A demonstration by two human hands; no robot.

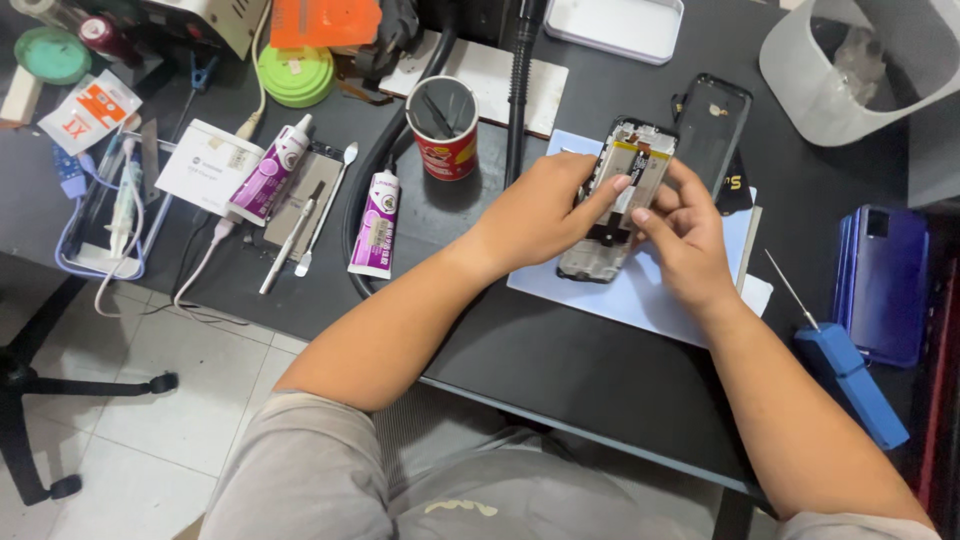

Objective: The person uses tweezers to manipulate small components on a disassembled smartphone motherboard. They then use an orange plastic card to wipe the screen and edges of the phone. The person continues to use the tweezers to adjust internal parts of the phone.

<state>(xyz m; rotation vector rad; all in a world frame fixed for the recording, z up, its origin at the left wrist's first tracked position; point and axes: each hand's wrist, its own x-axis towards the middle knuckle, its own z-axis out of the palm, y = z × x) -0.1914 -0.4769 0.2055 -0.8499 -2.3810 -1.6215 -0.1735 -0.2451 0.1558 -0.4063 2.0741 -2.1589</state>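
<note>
Both hands grasp an opened phone [622,195] over a pale blue mat [640,295] near the desk's [560,370] far right part. The left hand [545,210] wraps its left edge, one finger laid across the exposed inside; the right hand [685,235] pinches its right edge. A black back cover [712,125] lies just beyond, toward the far edge. A red cup [445,130] and two purple-and-white tubes [374,225] lie to the left. A blue phone [882,280] and blue-handled tool [845,375] sit by the right edge.
</note>
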